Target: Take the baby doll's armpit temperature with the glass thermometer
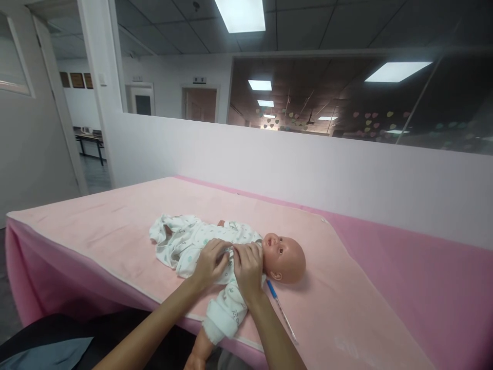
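Note:
A baby doll [287, 257] lies on its back on a pink cloth [115, 226], head to the right, dressed in a white printed romper [185, 241]. My left hand [210, 262] and my right hand [248, 264] rest side by side on the doll's chest, fingers curled and pinching the romper's front near the collar. One sleeved doll arm [223, 316] hangs over the table's near edge between my forearms. A blue-capped pen-like stick [281, 308] lies on the cloth just right of my right wrist.
The pink-covered table [404, 267] stretches far right and left; its near edge drops off by my body. A white half wall [308, 169] with glass above runs behind it. A doorway [88, 149] opens at the left.

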`<state>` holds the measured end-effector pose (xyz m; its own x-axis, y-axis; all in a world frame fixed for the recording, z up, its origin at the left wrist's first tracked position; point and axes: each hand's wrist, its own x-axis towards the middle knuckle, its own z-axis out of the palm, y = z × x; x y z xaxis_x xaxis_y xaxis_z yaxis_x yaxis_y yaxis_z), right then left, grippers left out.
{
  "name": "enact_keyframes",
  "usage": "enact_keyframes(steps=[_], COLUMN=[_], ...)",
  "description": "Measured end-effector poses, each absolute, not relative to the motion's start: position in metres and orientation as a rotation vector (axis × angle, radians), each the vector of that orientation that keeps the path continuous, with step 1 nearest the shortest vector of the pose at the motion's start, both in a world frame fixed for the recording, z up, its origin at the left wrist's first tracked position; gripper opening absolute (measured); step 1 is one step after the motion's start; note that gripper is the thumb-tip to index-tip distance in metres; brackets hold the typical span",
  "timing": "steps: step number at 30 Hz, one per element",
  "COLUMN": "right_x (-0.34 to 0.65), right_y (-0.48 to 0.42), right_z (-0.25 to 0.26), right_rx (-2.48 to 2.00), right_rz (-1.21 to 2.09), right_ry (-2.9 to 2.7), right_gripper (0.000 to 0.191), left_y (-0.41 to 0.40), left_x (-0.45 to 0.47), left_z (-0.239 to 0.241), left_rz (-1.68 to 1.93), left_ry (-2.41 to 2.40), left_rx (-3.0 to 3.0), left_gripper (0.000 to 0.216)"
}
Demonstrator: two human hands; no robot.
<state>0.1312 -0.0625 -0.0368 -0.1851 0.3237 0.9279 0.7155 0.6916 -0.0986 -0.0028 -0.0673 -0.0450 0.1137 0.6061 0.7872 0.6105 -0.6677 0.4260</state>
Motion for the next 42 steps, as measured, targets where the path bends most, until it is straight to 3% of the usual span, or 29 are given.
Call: enact_keyframes(steps=[10, 24, 35, 42], right_x=[0.131, 0.133, 0.131, 0.131], right_y=[-0.062, -0.066, -0.062, -0.061], right_z=[-0.038, -0.037, -0.042, -0.042], right_rx=[-0.805, -0.756, -0.8, -0.809], right_rz=[-0.419, -0.437, -0.431, -0.4], right_ry=[-1.742, -1.709, -1.631, -1.64], right_gripper=[0.013, 0.009, 0.01, 0.009], left_y=[-0.058, -0.058, -0.062, -0.063], left_x=[-0.005, -0.006, -0.058, -0.076], left_z=[-0.053, -0.052, -0.045, -0.048], left_rz=[-1.687, -1.635, -1.139, -1.34], left_ry=[-1.195, -1.284, -1.297, -1.425], left_rx=[-2.339, -2.071, -2.324, -2.438], left_gripper=[0.029, 0.013, 0.021, 0.024])
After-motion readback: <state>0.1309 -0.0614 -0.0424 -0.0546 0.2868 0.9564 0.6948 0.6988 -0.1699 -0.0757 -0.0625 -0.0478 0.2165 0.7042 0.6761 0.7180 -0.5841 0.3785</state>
